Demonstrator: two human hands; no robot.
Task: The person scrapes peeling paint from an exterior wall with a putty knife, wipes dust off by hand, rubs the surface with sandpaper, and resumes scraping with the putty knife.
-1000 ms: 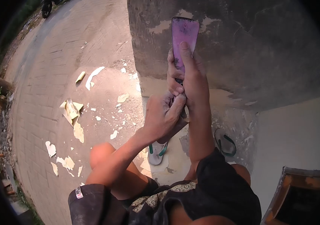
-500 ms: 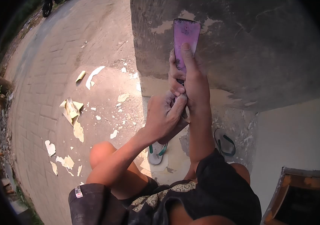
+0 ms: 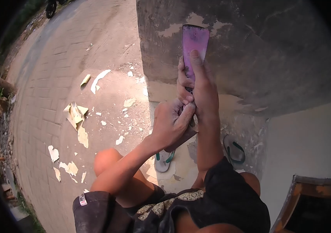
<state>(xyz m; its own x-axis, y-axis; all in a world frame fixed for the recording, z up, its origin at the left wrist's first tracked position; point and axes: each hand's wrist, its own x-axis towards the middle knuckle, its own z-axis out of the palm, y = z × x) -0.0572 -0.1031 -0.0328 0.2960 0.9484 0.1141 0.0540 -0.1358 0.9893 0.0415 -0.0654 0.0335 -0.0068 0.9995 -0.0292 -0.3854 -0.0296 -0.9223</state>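
Note:
A flat purple-pink blade [image 3: 195, 38], widest at its dark-smudged top, points up in front of the grey wall. My right hand [image 3: 202, 87] is closed around its narrower lower part, with the thumb lying on the flat face. Just below and to the left, my left hand [image 3: 171, 122] is closed, its fingertips touching the fingers of my right hand. Something small and dark shows between the two hands, and a brownish flat piece [image 3: 182, 141] juts out beneath my left hand. How these parts join is hidden by my fingers.
A grey wall [image 3: 251, 58] with peeled patches stands ahead. Pale flakes [image 3: 75, 115] litter the paving at left. Two sandals with green straps, one left [image 3: 162, 163] and one right [image 3: 234, 149], lie below my arms. A wooden frame [image 3: 317, 186] is at lower right.
Both hands and the purple-pink blade sit slightly lower and further right in view. The surroundings have shifted a little too. My grip looks the same.

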